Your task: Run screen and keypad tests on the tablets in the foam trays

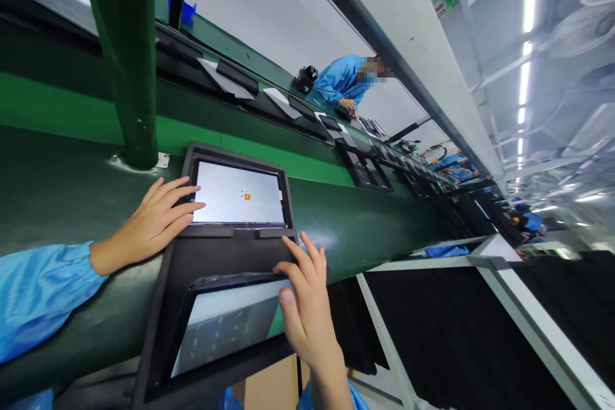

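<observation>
A dark tray (pixel 206 248) with two compartments rests on the green worktop in front of me. Its far compartment holds a tablet (pixel 225 195) whose lit white screen carries a small orange icon. My left hand (pixel 156 221) is open, fingers stretched, with fingertips on this tablet's left edge. In the near compartment sits a second tablet (pixel 230 323), its screen reflecting ceiling lights. My right hand (pixel 307 301) reaches over the tray's right side, fingers apart, thumb and index finger by the top right corner of the near tablet. Whether they touch it I cannot tell.
A green post (pixel 127 64) rises behind the tray's far left. Across the bright green belt (pixel 211 134), several tablets and white sheets line a shelf. Another dark tray (pixel 365 166) stands farther along. A co-worker in blue (pixel 341 80) leans over the line. White-framed racks (pixel 394 339) stand at right.
</observation>
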Motion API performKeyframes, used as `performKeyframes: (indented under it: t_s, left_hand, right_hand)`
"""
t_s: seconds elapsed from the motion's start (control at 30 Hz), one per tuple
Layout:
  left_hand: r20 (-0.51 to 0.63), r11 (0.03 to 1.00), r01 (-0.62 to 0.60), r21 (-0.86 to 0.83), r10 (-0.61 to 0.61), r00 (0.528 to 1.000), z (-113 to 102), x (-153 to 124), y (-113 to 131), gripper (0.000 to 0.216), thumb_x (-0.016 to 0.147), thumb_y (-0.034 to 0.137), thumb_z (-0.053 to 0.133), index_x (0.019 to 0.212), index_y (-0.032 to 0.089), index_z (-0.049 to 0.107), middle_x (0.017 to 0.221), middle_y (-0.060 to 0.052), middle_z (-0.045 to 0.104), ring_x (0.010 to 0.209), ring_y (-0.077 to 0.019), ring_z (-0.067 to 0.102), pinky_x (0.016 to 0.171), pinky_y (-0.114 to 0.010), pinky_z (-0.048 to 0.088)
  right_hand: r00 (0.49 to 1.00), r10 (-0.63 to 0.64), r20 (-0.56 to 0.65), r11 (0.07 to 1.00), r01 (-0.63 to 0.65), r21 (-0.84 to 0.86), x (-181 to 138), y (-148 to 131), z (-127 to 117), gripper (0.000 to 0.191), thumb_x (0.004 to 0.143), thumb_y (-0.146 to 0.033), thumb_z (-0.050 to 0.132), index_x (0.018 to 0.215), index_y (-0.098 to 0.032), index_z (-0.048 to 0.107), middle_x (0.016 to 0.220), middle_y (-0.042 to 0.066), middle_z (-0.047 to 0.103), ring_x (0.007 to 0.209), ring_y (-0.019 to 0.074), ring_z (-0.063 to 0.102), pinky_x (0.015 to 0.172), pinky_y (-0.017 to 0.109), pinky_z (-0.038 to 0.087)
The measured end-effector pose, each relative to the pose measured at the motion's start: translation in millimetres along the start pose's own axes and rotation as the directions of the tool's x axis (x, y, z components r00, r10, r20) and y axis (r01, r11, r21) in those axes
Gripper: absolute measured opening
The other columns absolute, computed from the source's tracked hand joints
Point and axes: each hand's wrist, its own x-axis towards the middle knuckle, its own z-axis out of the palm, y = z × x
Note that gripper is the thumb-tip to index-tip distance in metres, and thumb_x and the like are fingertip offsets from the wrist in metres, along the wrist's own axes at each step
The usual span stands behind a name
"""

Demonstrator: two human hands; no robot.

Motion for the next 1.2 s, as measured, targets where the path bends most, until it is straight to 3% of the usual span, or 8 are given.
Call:
performKeyframes:
  t_s: [0.3,0.4,0.5,0.6,0.73,0.9,1.03,1.2]
  left_hand:
    - [-0.021,0.991,0.106,-0.08,-0.108,0.994,6,-2,-11,0.04,0.102,0.043,0.035,0.128,0.029,0.062,0.144,-0.005,0.058,0.145,-0.0322,0.04,0.123,-0.061,0.024]
    - [-0.02,0.987,0.127,-0.102,-0.13,0.991,7,-2,-14,0.04,0.101,0.043,0.037,0.133,0.03,0.057,0.144,-0.004,0.058,0.144,-0.0324,0.042,0.122,-0.062,0.026]
    - [-0.015,0.979,0.146,-0.144,-0.15,0.989,10,-1,-15,0.038,0.101,0.043,0.036,0.131,0.031,0.056,0.142,-0.004,0.059,0.143,-0.0314,0.043,0.122,-0.061,0.029]
    - [-0.002,0.972,0.156,-0.174,-0.159,0.987,12,1,-15,0.036,0.101,0.044,0.035,0.13,0.032,0.054,0.141,-0.005,0.058,0.143,-0.0308,0.042,0.122,-0.061,0.03]
    - [0.012,0.978,0.151,-0.144,-0.151,0.988,10,3,-15,0.038,0.101,0.045,0.037,0.133,0.032,0.051,0.144,-0.006,0.054,0.145,-0.032,0.039,0.123,-0.062,0.03]
    - [-0.004,0.99,-0.034,-0.136,0.033,0.999,-1,-7,-4,0.04,0.096,0.035,0.048,0.135,0.036,0.052,0.148,0.001,0.051,0.146,-0.0341,0.039,0.126,-0.061,0.026]
    - [0.016,0.96,-0.171,-0.221,0.179,0.984,-2,-18,32,0.039,0.094,0.027,0.05,0.13,0.041,0.058,0.146,0.005,0.055,0.142,-0.0281,0.045,0.128,-0.054,0.023]
    - [0.218,0.891,-0.423,-0.166,0.451,0.865,15,-9,81,0.033,0.096,0.023,0.05,0.125,0.03,0.064,0.144,0.0,0.06,0.141,-0.0225,0.047,0.128,-0.045,0.026]
  right_hand:
    - [0.936,0.054,0.348,0.998,-0.063,0.013,65,12,49,0.042,0.105,-0.047,0.041,0.098,-0.019,0.071,0.16,0.015,0.041,0.157,0.0372,0.013,0.121,0.071,0.014]
    - [0.959,0.066,0.277,0.992,-0.093,0.085,63,24,55,0.037,0.105,-0.043,0.04,0.112,-0.023,0.071,0.159,0.01,0.044,0.156,0.0344,0.019,0.121,0.07,0.015]
    - [0.979,0.198,0.043,0.945,-0.202,0.257,61,55,52,0.034,0.102,-0.041,0.046,0.123,-0.027,0.068,0.153,0.007,0.052,0.154,0.0294,0.026,0.125,0.062,0.014]
    - [0.892,0.448,-0.059,0.801,-0.372,0.468,72,101,50,0.045,0.094,-0.048,0.056,0.131,-0.024,0.065,0.151,0.01,0.054,0.15,0.0295,0.036,0.126,0.055,0.021]
    - [0.819,0.571,0.054,0.655,-0.495,0.572,95,151,60,0.059,0.087,-0.05,0.062,0.14,-0.024,0.059,0.141,0.012,0.064,0.134,0.0306,0.057,0.116,0.052,0.041]
    - [0.817,0.562,0.126,0.574,-0.495,0.652,89,164,78,0.061,0.079,-0.043,0.07,0.138,-0.026,0.062,0.149,0.005,0.057,0.139,0.0265,0.053,0.118,0.044,0.04]
    - [0.811,0.573,0.117,0.56,-0.492,0.667,78,161,84,0.062,0.081,-0.048,0.068,0.139,-0.029,0.06,0.151,0.002,0.055,0.143,0.0266,0.048,0.119,0.045,0.038]
    - [0.809,0.581,0.093,0.584,-0.494,0.644,85,159,85,0.06,0.088,-0.056,0.061,0.139,-0.025,0.06,0.147,0.004,0.06,0.137,0.0265,0.054,0.117,0.041,0.04]
